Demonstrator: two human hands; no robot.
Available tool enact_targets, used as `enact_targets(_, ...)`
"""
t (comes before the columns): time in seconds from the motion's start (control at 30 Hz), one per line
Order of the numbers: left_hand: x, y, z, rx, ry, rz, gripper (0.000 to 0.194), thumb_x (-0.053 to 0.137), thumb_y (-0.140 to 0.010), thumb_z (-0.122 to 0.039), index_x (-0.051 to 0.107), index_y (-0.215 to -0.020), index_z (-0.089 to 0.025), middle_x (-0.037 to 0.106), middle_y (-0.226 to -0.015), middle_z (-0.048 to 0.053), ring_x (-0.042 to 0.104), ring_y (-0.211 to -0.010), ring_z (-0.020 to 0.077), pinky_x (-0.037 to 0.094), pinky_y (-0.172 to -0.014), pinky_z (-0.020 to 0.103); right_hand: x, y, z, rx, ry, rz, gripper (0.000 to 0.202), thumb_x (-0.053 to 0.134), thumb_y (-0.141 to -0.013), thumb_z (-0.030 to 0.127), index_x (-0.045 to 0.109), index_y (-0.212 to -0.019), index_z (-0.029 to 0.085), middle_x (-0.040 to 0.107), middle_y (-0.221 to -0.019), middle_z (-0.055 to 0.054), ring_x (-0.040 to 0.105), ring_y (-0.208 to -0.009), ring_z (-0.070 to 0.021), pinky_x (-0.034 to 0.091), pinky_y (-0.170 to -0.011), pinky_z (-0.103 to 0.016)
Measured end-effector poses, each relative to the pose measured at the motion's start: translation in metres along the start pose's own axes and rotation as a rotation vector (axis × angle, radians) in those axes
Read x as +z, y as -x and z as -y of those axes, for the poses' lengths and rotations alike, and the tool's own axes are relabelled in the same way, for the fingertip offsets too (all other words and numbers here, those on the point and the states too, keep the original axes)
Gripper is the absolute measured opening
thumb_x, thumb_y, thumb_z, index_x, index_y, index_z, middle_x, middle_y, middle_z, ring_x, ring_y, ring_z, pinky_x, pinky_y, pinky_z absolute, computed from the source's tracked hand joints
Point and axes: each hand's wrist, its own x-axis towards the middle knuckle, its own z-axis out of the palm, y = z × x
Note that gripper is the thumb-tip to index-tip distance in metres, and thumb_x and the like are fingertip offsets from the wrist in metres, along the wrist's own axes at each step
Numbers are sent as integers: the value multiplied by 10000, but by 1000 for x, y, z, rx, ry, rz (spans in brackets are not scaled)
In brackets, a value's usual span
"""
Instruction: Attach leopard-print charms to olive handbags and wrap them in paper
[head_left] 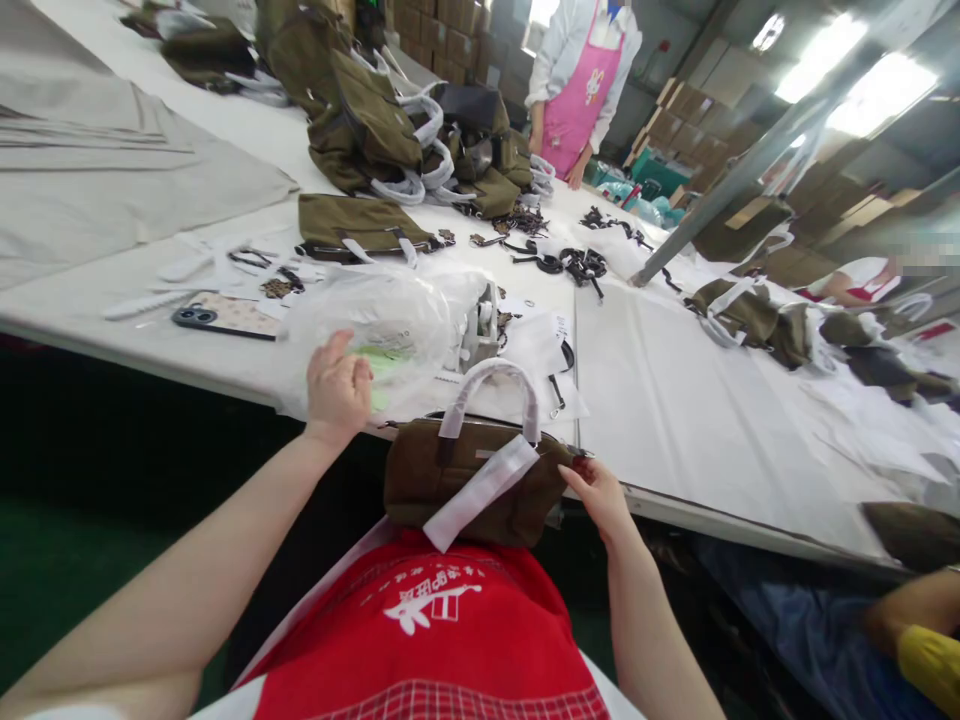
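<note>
An olive-brown handbag rests against my apron at the table's front edge, its handle wrapped in white film and a white wrapped strip hanging across its front. My right hand pinches the bag's right end beside the zipper, thumb and fingers closed. On the left, my left hand has curled fingers at the near edge of a pile of clear plastic bags and appears to grip the plastic. Its fingertips are partly hidden. Something light green shows through the plastic.
Left of the plastic lies a phone. Behind are a flat olive bag, a heap of olive bags and black straps. A metal post rises at right. A co-worker in a pink apron stands across the table.
</note>
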Motion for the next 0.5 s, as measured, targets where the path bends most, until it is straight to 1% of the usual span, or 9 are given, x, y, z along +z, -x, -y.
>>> enact_targets(0.07, 25, -10, 9, 11, -116, 128, 340, 336, -928, -299, 626, -828, -151, 440, -1475, 164, 319, -1414, 285, 219, -1172, 487, 1, 2, 1, 27, -66, 18, 433, 766, -672, 457, 677, -960, 147, 739, -949, -112, 692, -894, -269, 545, -814, -409)
enact_targets(0.13, 44, -14, 15, 13, -183, 256, 356, 336, -926, -300, 650, -925, -134, 425, -1488, 157, 301, -1422, 289, 221, -1167, 481, 2, 4, 3, 44, -102, 18, 427, 786, -649, 436, 681, -948, 149, 744, -937, -106, 695, -896, -270, 549, -810, -403)
enact_targets(0.2, 54, -13, 20, 8, -213, 326, 390, 319, -929, -297, 652, -1011, -110, 432, -1480, 168, 322, -1408, 292, 257, -1150, 465, 2, 5, 5, 56, -101, 19, 426, 796, -638, 427, 682, -941, 150, 747, -917, -99, 699, -885, -266, 551, -813, -401)
enact_targets(0.3, 58, -11, 22, 10, -220, 321, 422, 301, -934, -293, 638, -1078, -84, 415, -1488, 183, 328, -1400, 295, 259, -1144, 461, 3, 5, 11, 80, -28, 43, 439, 798, -633, 429, 696, -949, 143, 750, -913, -98, 700, -877, -271, 546, -834, -421)
enact_targets(0.37, 56, -11, 22, 17, -215, 320, 421, 300, -934, -290, 636, -1083, -84, 411, -1492, 180, 326, -1399, 288, 251, -1147, 454, 5, 6, 16, 110, -21, 106, 454, 809, -623, 418, 710, -969, 141, 751, -940, -101, 696, -908, -284, 539, -858, -439)
enact_targets(0.5, 56, -10, 22, 8, -231, 313, 407, 314, -934, -289, 637, -1092, -97, 432, -1482, 158, 344, -1389, 273, 258, -1147, 429, 15, 16, 25, 172, -261, 310, 513, 863, -574, 334, 716, -1038, 170, 744, -1028, -91, 680, -997, -296, 525, -912, -447)
